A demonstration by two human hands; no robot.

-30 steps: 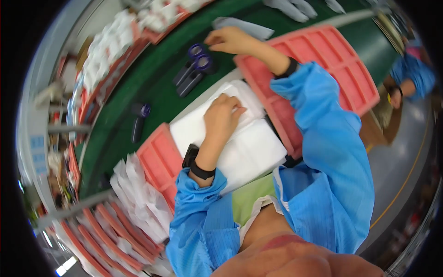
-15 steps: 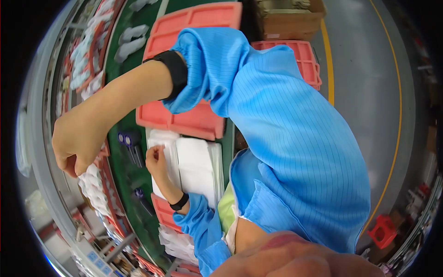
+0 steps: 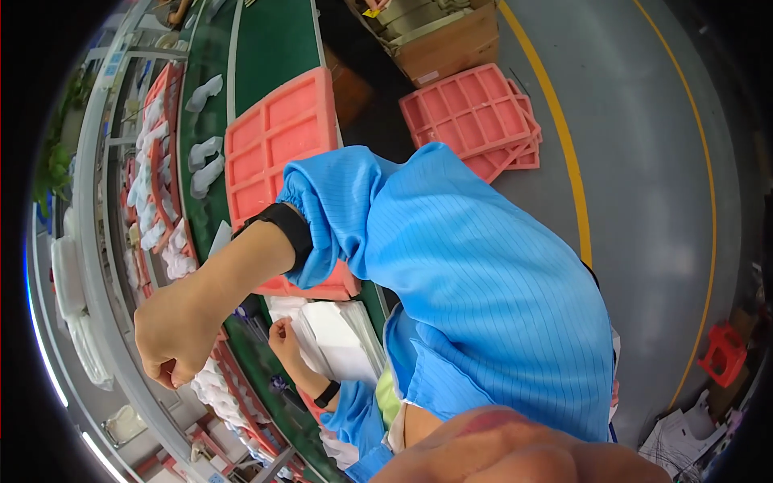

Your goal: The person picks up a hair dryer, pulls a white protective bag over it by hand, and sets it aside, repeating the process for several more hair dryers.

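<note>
My right hand (image 3: 173, 342) reaches far out at the left, its fingers curled and pinched together. What it holds, if anything, is hidden. It hangs above pink trays of white wrapped pieces (image 3: 217, 394). My left hand (image 3: 283, 342) is lower and further back, thumb and fingers drawn together beside a stack of white sheets (image 3: 338, 334). Nothing between those fingers can be made out. Near my left hand, on the green work surface (image 3: 278, 40), lie dark-handled things with purple round heads (image 3: 282, 386), partly hidden by my right arm.
A pink compartment tray (image 3: 278, 129) stands beyond my right forearm. More pink trays (image 3: 467, 109) are stacked on the floor beside a cardboard box (image 3: 443, 52). White wrapped pieces (image 3: 205, 161) lie on the green surface. A metal rail (image 3: 101, 241) runs along the left; a red stool (image 3: 722, 354) stands right.
The view has shifted, showing more of the far end and the floor trays. My right hand stays closed and appears lower and further right. My left hand stays by the white sheets.
</note>
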